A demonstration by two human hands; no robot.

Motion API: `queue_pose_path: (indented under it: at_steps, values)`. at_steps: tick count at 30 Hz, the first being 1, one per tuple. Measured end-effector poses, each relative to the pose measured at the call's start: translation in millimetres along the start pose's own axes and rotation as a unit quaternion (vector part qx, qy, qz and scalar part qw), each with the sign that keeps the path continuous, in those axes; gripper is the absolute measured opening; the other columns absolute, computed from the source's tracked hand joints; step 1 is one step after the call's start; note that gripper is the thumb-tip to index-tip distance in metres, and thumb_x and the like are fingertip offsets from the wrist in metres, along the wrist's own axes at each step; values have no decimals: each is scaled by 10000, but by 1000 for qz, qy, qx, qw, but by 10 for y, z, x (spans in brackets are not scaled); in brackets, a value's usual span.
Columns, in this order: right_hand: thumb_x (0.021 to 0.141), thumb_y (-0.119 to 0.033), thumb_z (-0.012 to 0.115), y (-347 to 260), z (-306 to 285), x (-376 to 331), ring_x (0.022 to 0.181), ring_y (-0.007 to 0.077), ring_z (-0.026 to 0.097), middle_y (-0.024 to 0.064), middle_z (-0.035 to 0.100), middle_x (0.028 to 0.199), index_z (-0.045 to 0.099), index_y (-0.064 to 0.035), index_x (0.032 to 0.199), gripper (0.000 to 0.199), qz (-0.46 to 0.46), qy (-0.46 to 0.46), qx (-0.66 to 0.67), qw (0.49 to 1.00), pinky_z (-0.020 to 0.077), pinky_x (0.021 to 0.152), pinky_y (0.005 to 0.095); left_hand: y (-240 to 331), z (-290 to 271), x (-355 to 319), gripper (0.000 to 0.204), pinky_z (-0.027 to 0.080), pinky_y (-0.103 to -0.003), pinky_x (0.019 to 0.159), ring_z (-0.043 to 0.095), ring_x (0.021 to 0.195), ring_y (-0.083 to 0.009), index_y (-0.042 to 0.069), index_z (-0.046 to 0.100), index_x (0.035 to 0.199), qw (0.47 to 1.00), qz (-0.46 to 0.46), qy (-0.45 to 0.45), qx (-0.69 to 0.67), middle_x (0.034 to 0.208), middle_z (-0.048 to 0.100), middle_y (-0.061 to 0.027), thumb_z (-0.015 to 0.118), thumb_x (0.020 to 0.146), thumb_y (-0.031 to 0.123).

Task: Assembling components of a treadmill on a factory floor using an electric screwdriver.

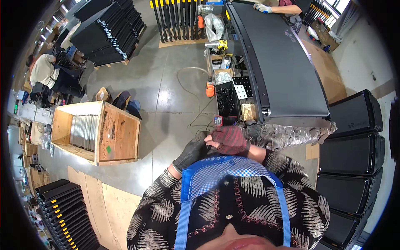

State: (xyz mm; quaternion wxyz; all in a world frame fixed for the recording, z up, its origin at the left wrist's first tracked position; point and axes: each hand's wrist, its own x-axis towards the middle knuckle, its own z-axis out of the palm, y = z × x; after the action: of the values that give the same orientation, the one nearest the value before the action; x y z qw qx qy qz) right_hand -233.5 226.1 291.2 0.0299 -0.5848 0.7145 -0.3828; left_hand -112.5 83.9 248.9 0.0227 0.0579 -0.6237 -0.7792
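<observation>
My hands meet in front of the blue checked apron (225, 177). My left hand (192, 151), in a dark grey glove, has its fingers closed; what lies in them is too small to make out. Against it, my right hand (230, 140), in a dark red and black glove with bare fingertips, pinches with thumb and fingers, and any held piece is hidden. Just beyond them sits a red and black tool or device (218, 121), at the near end of a bench crowded with dark small parts (227, 100). To the right lies a large dark grey panel (279, 62).
Plastic-wrapped padding (291, 135) edges the panel's near end. A co-worker's gloved hand (262, 8) rests on its far end. An orange-handled driver (210, 88) hangs beside the bench, near a hose (180, 81). Left stands a wooden crate (118, 135); right, stacked black panels (346, 154).
</observation>
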Motion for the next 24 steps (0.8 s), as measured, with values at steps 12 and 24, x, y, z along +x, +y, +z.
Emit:
queue_pose_path:
  at_steps: [12,24]
  values:
    - [784,-314,543,1896,-345,1592,838,327,627,131,657,894,679,-139,878,241,231,-178,-196,936,485,711,412,-200,-351,-13,323,436,-242,782,522,900,-115,45,502,1205,938,-167,90,-291,979,542,-16,466,974,268]
    - [852,-214,508,3419,488,1581,1010,296,627,104,657,1080,688,-100,1001,260,484,-182,-288,806,509,806,429,-396,-550,47,326,478,-253,788,584,982,-163,-13,467,1236,928,-232,174,-233,1108,602,-108,484,951,145]
